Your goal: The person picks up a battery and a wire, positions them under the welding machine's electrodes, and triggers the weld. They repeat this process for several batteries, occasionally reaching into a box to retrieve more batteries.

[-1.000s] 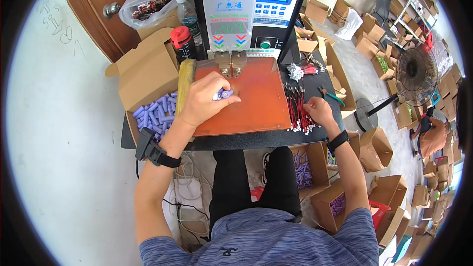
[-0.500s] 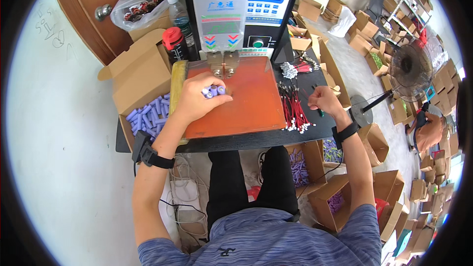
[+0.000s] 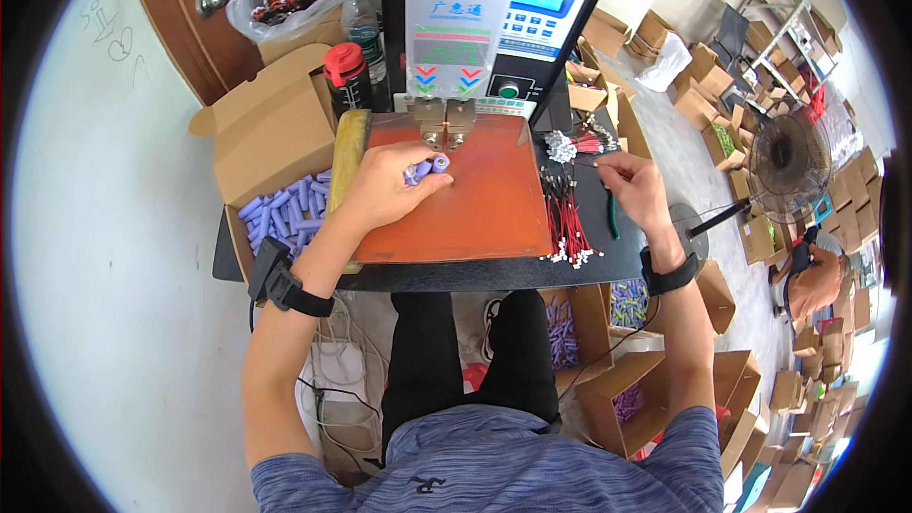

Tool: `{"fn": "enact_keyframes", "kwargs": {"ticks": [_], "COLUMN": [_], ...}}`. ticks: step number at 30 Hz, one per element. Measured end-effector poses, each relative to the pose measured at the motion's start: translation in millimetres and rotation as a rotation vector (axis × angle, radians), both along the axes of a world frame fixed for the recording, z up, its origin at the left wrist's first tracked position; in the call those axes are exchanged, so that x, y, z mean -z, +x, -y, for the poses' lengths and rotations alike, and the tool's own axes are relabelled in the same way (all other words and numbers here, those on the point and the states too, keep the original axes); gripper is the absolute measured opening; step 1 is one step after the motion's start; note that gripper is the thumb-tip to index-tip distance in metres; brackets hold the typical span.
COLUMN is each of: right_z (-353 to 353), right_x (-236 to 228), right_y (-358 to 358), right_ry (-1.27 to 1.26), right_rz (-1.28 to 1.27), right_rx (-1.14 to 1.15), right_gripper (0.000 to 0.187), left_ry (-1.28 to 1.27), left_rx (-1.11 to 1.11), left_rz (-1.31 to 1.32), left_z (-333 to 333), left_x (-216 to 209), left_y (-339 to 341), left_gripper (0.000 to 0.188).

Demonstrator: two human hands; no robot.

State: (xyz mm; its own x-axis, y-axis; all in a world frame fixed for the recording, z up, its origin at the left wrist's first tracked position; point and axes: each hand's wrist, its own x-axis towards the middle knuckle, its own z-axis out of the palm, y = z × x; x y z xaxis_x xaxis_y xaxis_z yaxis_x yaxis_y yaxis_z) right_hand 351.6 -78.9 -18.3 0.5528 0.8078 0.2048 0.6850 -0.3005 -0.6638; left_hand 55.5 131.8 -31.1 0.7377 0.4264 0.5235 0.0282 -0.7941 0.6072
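My left hand (image 3: 391,182) is closed round a few purple cylindrical battery cells (image 3: 427,169), their ends facing up and to the right. It is over the orange mat (image 3: 456,228), just below the metal electrode arms (image 3: 445,128) of a spot welder (image 3: 451,38). Off the mat's right side, my right hand (image 3: 635,188) pinches a thin dark wire (image 3: 584,164), which runs left toward a bundle of leads with white connectors (image 3: 562,146). Below that bundle lie red and black leads (image 3: 568,223) with white plugs. A green-handled tool (image 3: 613,216) lies beside my right hand.
An open cardboard box (image 3: 258,147) of purple cells stands left of the mat, behind a yellow padded strip (image 3: 348,157). A red-lidded bottle (image 3: 346,76) is at the back. Boxes of cells (image 3: 627,375) are below the black table's (image 3: 456,275) right side; a fan (image 3: 784,154) stands beyond.
My right hand has moved slightly up and now pinches a thin dark wire toward the connector bundle. My left hand still holds the cells, tilted a little differently. The whole view has shifted slightly.
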Motion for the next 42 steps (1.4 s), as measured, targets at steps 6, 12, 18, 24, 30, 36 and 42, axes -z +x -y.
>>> {"fn": "enact_keyframes", "kwargs": {"ticks": [6, 12, 18, 24, 30, 36, 42], "right_z": [-56, -103, -105, -99, -99, -100, -100], "right_x": [-7, -7, 16, 13, 15, 12, 13], "right_y": [-70, -115, -121, -116, -116, -122, -119], "right_ry": [0.295, 0.289, 0.484, 0.399, 0.443, 0.433, 0.394], "right_rz": [-0.085, -0.119, -0.423, -0.431, -0.458, -0.508, -0.402], "right_rx": [-0.375, -0.463, -0.399, -0.393, -0.392, -0.474, -0.463], "right_gripper": [0.007, 0.015, 0.006, 0.004, 0.004, 0.004, 0.006], "left_ry": [-0.011, -0.039, -0.111, -0.027, -0.104, -0.053, -0.061], "left_rx": [0.024, 0.025, 0.000, 0.024, 0.009, 0.014, 0.018], "left_rz": [0.000, -0.007, -0.008, -0.041, -0.096, -0.070, -0.076], "left_z": [2, -1, 1, -2, -2, -3, -3], "left_x": [-4, 1, 0, -2, -2, -1, -1], "left_y": [3, 3, 2, 2, 3, 4, 4], "left_gripper": [0.026, 0.025, 0.024, 0.026, 0.027, 0.027, 0.027]}}
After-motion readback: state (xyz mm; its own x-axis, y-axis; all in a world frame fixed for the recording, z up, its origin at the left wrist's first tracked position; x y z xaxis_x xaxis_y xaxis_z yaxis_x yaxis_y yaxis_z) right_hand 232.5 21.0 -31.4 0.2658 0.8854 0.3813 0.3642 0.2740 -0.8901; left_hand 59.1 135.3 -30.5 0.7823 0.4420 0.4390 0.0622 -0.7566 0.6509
